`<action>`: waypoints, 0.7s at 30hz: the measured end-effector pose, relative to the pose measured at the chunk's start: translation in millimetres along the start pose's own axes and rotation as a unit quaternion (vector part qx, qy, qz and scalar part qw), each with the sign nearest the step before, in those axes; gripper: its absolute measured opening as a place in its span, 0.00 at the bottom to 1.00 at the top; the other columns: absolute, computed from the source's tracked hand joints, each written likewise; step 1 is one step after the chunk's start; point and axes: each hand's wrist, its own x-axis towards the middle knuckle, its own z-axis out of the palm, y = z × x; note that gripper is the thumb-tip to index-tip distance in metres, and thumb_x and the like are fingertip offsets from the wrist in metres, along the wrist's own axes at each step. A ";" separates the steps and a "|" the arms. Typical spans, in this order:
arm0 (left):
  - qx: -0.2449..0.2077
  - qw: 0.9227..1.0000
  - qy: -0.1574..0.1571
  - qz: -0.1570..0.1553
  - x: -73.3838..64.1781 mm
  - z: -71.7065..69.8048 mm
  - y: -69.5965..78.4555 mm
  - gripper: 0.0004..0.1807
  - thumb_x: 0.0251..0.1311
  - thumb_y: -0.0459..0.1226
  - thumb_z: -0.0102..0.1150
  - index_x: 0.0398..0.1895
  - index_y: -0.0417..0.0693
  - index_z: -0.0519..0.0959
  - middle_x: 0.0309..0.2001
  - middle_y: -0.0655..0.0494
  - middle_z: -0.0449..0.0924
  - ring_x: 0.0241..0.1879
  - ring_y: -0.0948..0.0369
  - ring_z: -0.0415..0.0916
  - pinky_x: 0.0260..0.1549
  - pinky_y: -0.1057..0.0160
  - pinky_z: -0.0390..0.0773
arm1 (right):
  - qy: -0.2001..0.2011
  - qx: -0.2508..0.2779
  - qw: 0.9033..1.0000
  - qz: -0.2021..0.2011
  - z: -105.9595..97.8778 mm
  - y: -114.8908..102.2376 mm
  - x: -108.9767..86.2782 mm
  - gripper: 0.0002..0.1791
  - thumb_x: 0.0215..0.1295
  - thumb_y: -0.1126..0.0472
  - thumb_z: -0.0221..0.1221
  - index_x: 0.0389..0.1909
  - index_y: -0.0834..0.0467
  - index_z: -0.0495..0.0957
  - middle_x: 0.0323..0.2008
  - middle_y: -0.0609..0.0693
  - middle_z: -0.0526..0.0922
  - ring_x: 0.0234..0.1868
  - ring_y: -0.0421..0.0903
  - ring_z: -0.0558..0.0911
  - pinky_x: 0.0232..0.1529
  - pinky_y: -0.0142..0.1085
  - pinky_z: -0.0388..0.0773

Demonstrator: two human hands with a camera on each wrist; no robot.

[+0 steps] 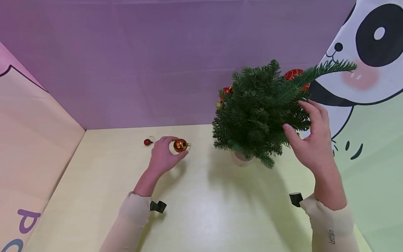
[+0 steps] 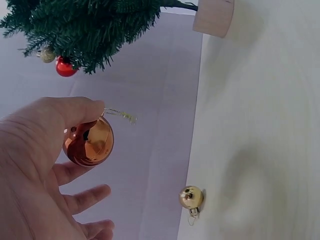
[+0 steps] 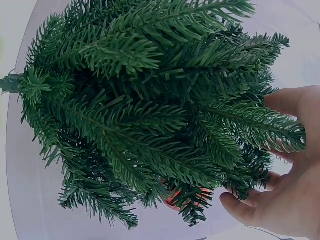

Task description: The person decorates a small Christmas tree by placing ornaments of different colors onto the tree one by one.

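Observation:
My left hand point(image 1: 165, 154) pinches a shiny copper-coloured Christmas bauble point(image 1: 180, 145) between thumb and fingers, above the table. Its gold hanging cord point(image 2: 122, 115) sticks out past the thumb in the left wrist view. A small artificial Christmas tree point(image 1: 261, 108) stands to the right, leaning over its round base point(image 1: 241, 159). At the tree's right side is my right hand point(image 1: 315, 140), thumb and fingers spread around a branch tip point(image 3: 280, 130). Red baubles point(image 1: 226, 91) and a gold one point(image 1: 219, 104) hang on the tree's far left; a large red ornament point(image 1: 293, 74) shows behind it.
A small dark red bauble point(image 1: 148, 142) lies on the table point(image 1: 195, 210) left of my left hand. In the left wrist view a small gold bauble point(image 2: 191, 197) rests near the table's back edge. A purple cloth backdrop point(image 1: 157, 63) rises behind; panda-printed cloth point(image 1: 362, 80) hangs at the right.

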 end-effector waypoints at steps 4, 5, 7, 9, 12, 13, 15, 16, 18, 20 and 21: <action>0.001 1.000 0.012 0.005 -3.5 -4.1 4.2 0.31 0.50 0.50 0.71 0.53 0.42 0.77 0.56 0.44 0.74 0.58 0.44 0.66 0.56 0.41 0.62 | -0.007 -0.001 1.000 -0.003 -0.6 -0.2 0.9 0.35 0.61 0.66 0.62 0.70 0.58 0.63 0.70 0.57 0.57 0.70 0.52 0.57 0.66 0.56 0.53; 0.002 1.000 0.015 0.008 -4.7 -5.3 5.2 0.31 0.49 0.50 0.72 0.52 0.42 0.78 0.55 0.44 0.74 0.57 0.44 0.66 0.56 0.41 0.62 | -0.008 -0.001 1.000 -0.002 -0.6 -0.3 0.9 0.35 0.61 0.66 0.62 0.70 0.58 0.63 0.70 0.57 0.57 0.70 0.52 0.57 0.66 0.56 0.53; 0.005 1.000 0.023 0.014 -6.9 -7.7 7.0 0.30 0.49 0.50 0.72 0.52 0.42 0.78 0.55 0.44 0.75 0.57 0.44 0.67 0.56 0.42 0.63 | -0.009 -0.002 1.000 -0.002 -0.4 -0.5 1.0 0.35 0.62 0.66 0.62 0.70 0.58 0.63 0.70 0.57 0.57 0.70 0.53 0.57 0.66 0.57 0.53; 0.006 0.999 0.030 0.022 -8.6 -10.3 9.0 0.30 0.48 0.49 0.73 0.51 0.42 0.78 0.54 0.44 0.75 0.57 0.45 0.67 0.56 0.43 0.63 | -0.007 -0.001 1.000 0.000 -0.2 -1.0 1.4 0.35 0.62 0.66 0.62 0.70 0.57 0.63 0.70 0.56 0.57 0.70 0.52 0.57 0.66 0.57 0.53; 0.006 0.999 0.040 0.036 -10.6 -14.9 13.2 0.29 0.48 0.49 0.73 0.50 0.42 0.79 0.53 0.45 0.75 0.56 0.46 0.67 0.56 0.44 0.63 | 0.002 -0.002 1.000 0.000 0.2 -2.1 2.1 0.35 0.62 0.65 0.62 0.70 0.57 0.64 0.70 0.56 0.58 0.70 0.51 0.57 0.66 0.56 0.53; 0.006 0.998 0.043 0.040 -11.2 -16.5 14.7 0.29 0.48 0.48 0.73 0.50 0.42 0.79 0.53 0.45 0.75 0.56 0.46 0.68 0.56 0.44 0.63 | 0.005 -0.002 1.000 0.000 0.3 -2.5 2.0 0.35 0.61 0.65 0.62 0.70 0.57 0.64 0.70 0.56 0.58 0.70 0.50 0.57 0.66 0.56 0.53; 0.006 0.998 0.048 0.047 -12.8 -19.4 17.6 0.28 0.48 0.48 0.73 0.49 0.42 0.79 0.52 0.45 0.75 0.56 0.47 0.68 0.56 0.45 0.63 | 0.010 -0.009 1.000 -0.002 0.8 -3.1 1.8 0.34 0.62 0.64 0.62 0.69 0.57 0.64 0.70 0.55 0.59 0.70 0.50 0.57 0.66 0.56 0.54; 0.006 0.998 0.049 0.049 -13.8 -20.7 19.0 0.28 0.48 0.48 0.73 0.49 0.43 0.79 0.52 0.46 0.76 0.56 0.48 0.68 0.56 0.45 0.64 | 0.012 -0.013 1.000 -0.005 1.0 -3.3 1.5 0.34 0.62 0.64 0.62 0.69 0.58 0.64 0.70 0.56 0.59 0.70 0.50 0.57 0.66 0.56 0.55; 0.003 0.997 0.049 0.055 -16.0 -23.0 21.9 0.27 0.48 0.48 0.73 0.49 0.43 0.79 0.52 0.46 0.76 0.56 0.48 0.69 0.55 0.45 0.64 | 0.017 -0.024 0.999 -0.011 1.1 -3.9 0.8 0.33 0.62 0.63 0.62 0.69 0.58 0.65 0.69 0.56 0.59 0.70 0.50 0.58 0.65 0.57 0.56; 0.001 0.997 0.048 0.057 -18.3 -25.0 25.1 0.27 0.48 0.48 0.73 0.48 0.44 0.79 0.52 0.47 0.76 0.56 0.48 0.69 0.55 0.46 0.64 | 0.020 -0.037 0.999 -0.017 0.9 -4.4 0.7 0.33 0.62 0.61 0.62 0.69 0.58 0.65 0.69 0.56 0.60 0.70 0.51 0.59 0.64 0.57 0.58; -0.001 0.997 0.048 0.057 -19.6 -25.9 26.9 0.26 0.48 0.48 0.73 0.48 0.44 0.79 0.52 0.47 0.76 0.56 0.48 0.68 0.55 0.46 0.64 | 0.021 -0.041 0.999 -0.020 0.5 -4.6 0.6 0.33 0.62 0.61 0.62 0.68 0.58 0.65 0.69 0.56 0.60 0.70 0.51 0.59 0.63 0.57 0.58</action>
